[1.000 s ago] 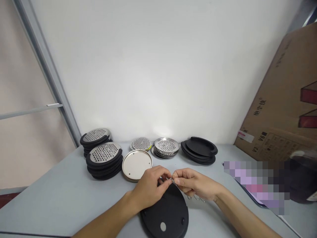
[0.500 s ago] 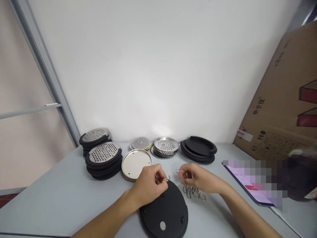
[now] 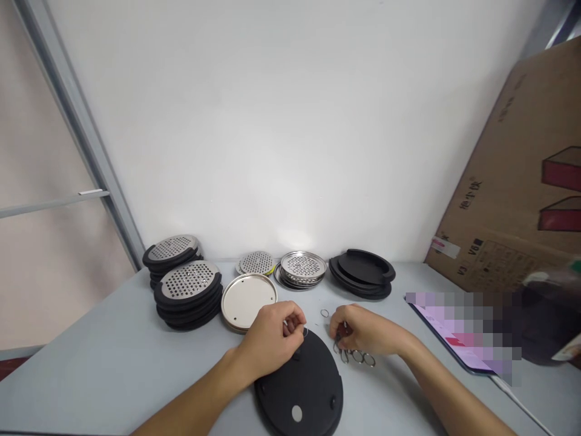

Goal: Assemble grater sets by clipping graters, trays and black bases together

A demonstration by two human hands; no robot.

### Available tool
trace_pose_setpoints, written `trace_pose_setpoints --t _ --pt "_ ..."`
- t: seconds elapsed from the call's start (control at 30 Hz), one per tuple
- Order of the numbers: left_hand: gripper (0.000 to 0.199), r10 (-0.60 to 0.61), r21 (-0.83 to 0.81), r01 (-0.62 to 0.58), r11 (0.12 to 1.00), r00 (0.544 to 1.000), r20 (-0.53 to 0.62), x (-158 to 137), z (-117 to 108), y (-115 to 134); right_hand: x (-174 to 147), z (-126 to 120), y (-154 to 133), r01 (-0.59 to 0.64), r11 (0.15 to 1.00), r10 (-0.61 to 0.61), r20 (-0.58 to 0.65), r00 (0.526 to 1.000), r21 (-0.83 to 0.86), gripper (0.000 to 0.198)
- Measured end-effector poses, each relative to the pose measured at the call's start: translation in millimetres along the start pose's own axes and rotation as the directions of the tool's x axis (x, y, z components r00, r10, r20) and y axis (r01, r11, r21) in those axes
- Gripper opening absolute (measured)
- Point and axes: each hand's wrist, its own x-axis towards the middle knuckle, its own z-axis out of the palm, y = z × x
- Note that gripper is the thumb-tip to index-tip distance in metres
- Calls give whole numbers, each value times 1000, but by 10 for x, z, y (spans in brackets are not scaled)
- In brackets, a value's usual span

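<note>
A round black plastic disc [image 3: 313, 381] with a pale oval spot lies at the front of the table. At its far edge my left hand [image 3: 278, 330] is closed in a pinch, with a small metal ring [image 3: 305, 332] showing at the fingertips. My right hand [image 3: 363, 330] has its fingers curled down onto a small pile of metal rings and clips [image 3: 358, 357]; whatever is between those fingertips is hidden. One loose metal ring [image 3: 324, 313] lies just behind, left of the right hand.
Stacked black holders with grater plates [image 3: 188, 280] stand at left. A round pale metal plate [image 3: 249, 300], perforated discs [image 3: 303, 265] and black trays [image 3: 363, 269] line the back. To the right are a lit phone [image 3: 447, 333], a dark bottle [image 3: 540, 321] and a large carton [image 3: 512, 200].
My right hand has lowered onto the pile of rings and clips, its fingertips now among them. My left hand keeps its pinch at the disc's edge, almost unmoved.
</note>
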Motion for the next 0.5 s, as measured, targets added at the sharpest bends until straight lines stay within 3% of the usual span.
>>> trace_pose_setpoints --t 0.5 --pt "16 4 49 -5 999 1000 13 -2 -9 8 6 16 -13 5 999 -7 -51 999 -37 19"
